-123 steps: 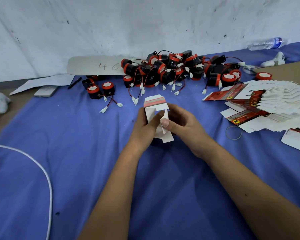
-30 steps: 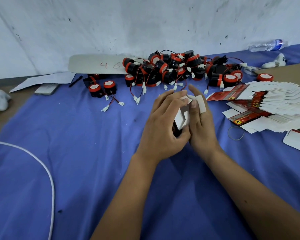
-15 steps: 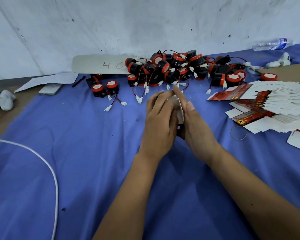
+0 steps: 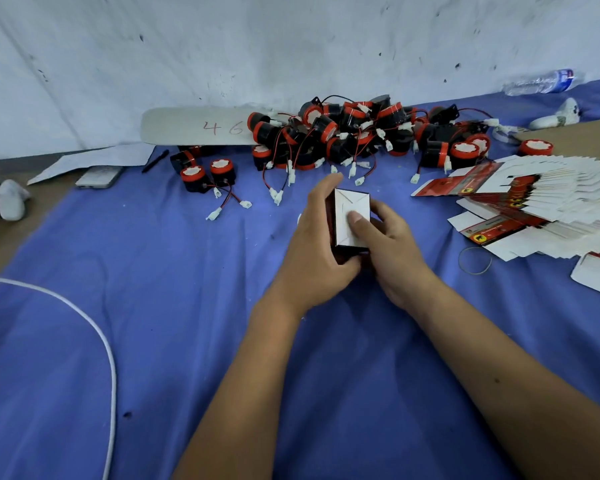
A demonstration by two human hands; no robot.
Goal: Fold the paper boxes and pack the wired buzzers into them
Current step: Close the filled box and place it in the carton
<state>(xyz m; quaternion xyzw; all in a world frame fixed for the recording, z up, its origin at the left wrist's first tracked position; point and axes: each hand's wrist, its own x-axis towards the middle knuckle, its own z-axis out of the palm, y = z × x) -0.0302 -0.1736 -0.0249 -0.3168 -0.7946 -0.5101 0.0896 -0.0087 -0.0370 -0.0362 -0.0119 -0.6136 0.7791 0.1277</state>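
I hold a small paper box (image 4: pixel 347 206) between both hands above the blue cloth, its white folded end flaps turned toward me. My left hand (image 4: pixel 317 244) grips its left side with fingers curled over the top. My right hand (image 4: pixel 387 244) holds the right side, thumb pressing on the white flaps. Behind them lies a heap of black and red wired buzzers (image 4: pixel 357 133), with two more buzzers (image 4: pixel 207 174) apart at the left. A fanned stack of flat, unfolded boxes (image 4: pixel 534 199) lies at the right.
A white cable (image 4: pixel 97 341) curves across the blue cloth (image 4: pixel 153 271) at the left. A rubber band (image 4: pixel 475 260) lies near the flat boxes. At the back are a strip marked 46 (image 4: pixel 194 126), a pen (image 4: pixel 155 161), a phone (image 4: pixel 99 176) and a water bottle (image 4: pixel 541 81).
The loose flaps of the box have been folded shut; its closed white end now faces me. My hands went from flat against the box to gripping its sides.
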